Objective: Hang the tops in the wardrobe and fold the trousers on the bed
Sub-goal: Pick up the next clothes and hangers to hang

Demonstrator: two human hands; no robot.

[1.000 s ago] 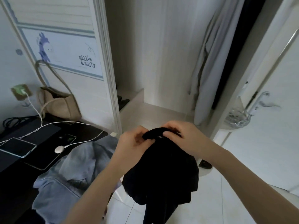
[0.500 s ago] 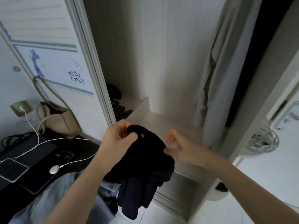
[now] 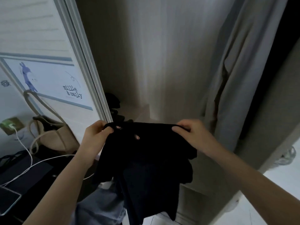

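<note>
The step in hand looks like hanging a top: a black garment is held up at centre frame before the open wardrobe, draping toward the bottom edge. No hanger is visible, so next it likely needs 1 found or the rail reached. The left hand and right hand are well apart, each pinching the top edge, forearms rising from the lower corners.

A dark desk is seen at lower left. On it lie a beige bag set against the wall, a white cable and a tablet. Dark items sit on the wardrobe shelf.
</note>
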